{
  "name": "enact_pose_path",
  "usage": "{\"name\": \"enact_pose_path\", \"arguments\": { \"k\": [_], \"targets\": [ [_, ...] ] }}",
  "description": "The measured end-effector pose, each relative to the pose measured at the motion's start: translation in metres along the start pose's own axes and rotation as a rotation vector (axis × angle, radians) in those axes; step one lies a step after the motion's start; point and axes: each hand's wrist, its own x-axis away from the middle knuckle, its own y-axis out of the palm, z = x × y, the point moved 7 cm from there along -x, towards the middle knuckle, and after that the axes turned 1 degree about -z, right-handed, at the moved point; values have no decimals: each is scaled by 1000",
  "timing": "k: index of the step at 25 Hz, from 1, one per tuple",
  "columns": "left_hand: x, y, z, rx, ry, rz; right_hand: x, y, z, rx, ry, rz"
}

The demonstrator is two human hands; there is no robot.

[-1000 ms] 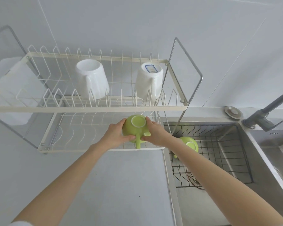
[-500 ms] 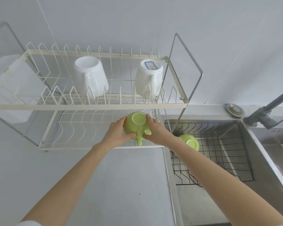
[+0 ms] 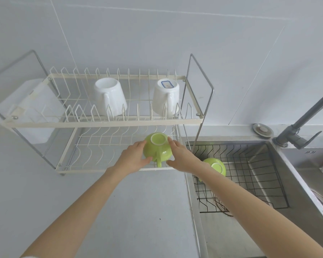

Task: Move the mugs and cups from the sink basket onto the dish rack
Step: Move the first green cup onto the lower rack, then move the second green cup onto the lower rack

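An upside-down green cup (image 3: 158, 148) sits at the right end of the lower tier of the cream dish rack (image 3: 101, 124), its handle pointing toward me. My left hand (image 3: 131, 160) touches its left side and my right hand (image 3: 181, 157) its right side, fingers wrapped around it. A second green cup (image 3: 215, 165) lies upside down in the black wire sink basket (image 3: 250, 175), partly hidden by my right forearm. Two white mugs (image 3: 110, 97) (image 3: 166, 96) stand upside down on the upper tier.
A steel sink (image 3: 296, 183) lies to the right with a grey faucet (image 3: 302, 125) and a round metal plug (image 3: 262, 129) behind it. The grey counter (image 3: 119, 211) runs in front of the rack. A white wall stands close behind.
Both hands have carried the green cup a little farther in over the lower tier. The cup in the basket and the white mugs have not moved.
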Motion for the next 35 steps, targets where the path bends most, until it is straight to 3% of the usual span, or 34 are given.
{"name": "enact_pose_path", "arguments": {
  "k": [4, 8, 19, 35],
  "targets": [
    [38, -6, 24, -256, 22, 93, 35, 2, 0, 87, -85, 3],
    [72, 1, 50, -349, 37, 182, 69, 6, 14, 135, -112, 30],
    [93, 61, 120, -310, 24, 73, 122, 13, 97, 146, -53, -11],
    [13, 131, 221, -230, 20, -20, 116, -10, 232, 118, 24, -86]
  ]
}}
